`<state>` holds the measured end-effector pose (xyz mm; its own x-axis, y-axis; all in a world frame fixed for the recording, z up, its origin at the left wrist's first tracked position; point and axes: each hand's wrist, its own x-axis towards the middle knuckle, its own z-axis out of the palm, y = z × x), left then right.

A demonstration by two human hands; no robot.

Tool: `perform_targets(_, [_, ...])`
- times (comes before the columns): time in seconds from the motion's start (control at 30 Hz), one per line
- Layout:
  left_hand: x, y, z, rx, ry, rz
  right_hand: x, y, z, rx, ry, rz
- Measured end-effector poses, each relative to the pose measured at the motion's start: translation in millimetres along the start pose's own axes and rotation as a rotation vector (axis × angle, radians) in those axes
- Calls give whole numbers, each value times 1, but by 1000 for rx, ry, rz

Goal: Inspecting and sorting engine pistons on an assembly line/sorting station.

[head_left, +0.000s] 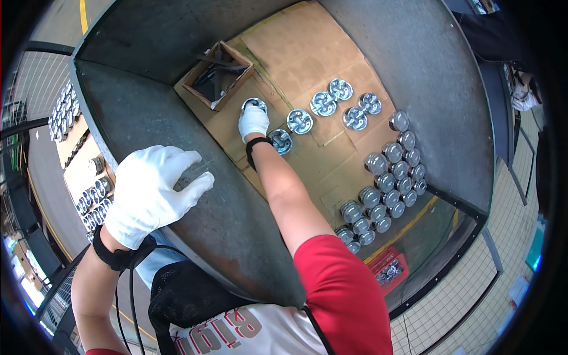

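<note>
My gloved right hand (254,121) reaches deep into the grey metal bin (177,118) and its fingers are closed on a shiny metal piston (255,102), partly hidden beneath the glove. Just beside my right wrist stands another piston (280,142), its hollow side up. A similar piston (300,121) is a little to the right. My gloved left hand (157,192) lies over the bin's near-left wall, thumb and fingers apart, with nothing in it.
Cardboard (307,44) lines the bin floor. A small box (218,74) with dark flat pieces stands at the far left. Several pistons (387,183) form rows along the right side. Outside are a red crate (389,269) and, at left, more pistons (94,198).
</note>
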<state>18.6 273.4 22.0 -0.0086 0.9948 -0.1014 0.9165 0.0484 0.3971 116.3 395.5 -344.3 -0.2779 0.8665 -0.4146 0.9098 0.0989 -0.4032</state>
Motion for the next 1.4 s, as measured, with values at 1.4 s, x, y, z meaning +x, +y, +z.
perform_targets(1.4, [6, 4, -4, -14, -36, 157, 55, 16, -103, -631, 105, -176])
